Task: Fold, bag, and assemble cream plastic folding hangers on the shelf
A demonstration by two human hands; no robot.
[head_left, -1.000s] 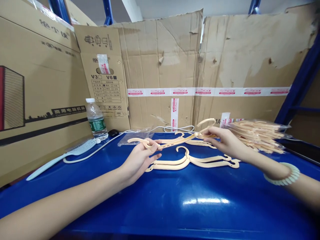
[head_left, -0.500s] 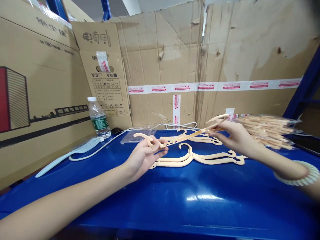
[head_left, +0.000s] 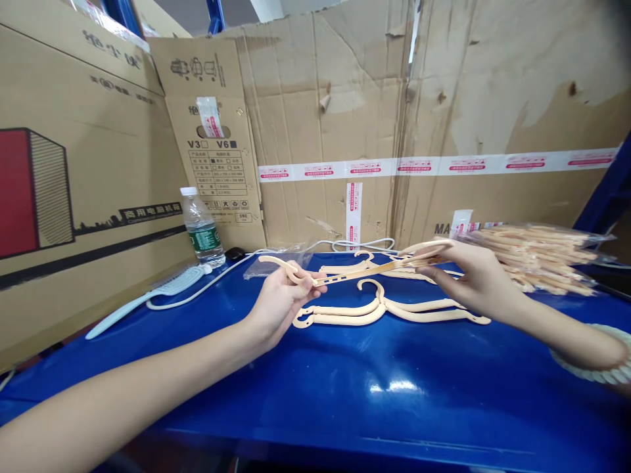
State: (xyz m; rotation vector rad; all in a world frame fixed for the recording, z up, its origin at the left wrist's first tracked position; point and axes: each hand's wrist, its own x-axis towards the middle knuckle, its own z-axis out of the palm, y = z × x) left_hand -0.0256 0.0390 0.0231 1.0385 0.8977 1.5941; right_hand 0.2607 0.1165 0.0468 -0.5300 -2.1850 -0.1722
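A beige folding clothes hanger (head_left: 362,270) is stretched between my two hands above the table. My left hand (head_left: 282,299) pinches it near the hook-shaped end at the left. At the other end my right hand (head_left: 468,269) grips it, the fingers closed around a curved part that they partly cover. Beneath them another beige hanger (head_left: 352,319) lies flat on the blue table (head_left: 340,394), its hook toward the back. Further back lies one more beige hanger (head_left: 340,268), partly hidden behind the held one.
A bagged pile of beige hangers (head_left: 542,256) sits at the back right. On the left are a water bottle (head_left: 202,230), a pale blue hairbrush (head_left: 152,295), a white cable (head_left: 221,279) and a clear plastic bag (head_left: 276,263). Cardboard (head_left: 315,131) walls the back.
The view has shifted slightly. My right hand has tilted the hanger's right part flatter and lower, while my left hand keeps its pinch. The hangers on the table look unmoved.
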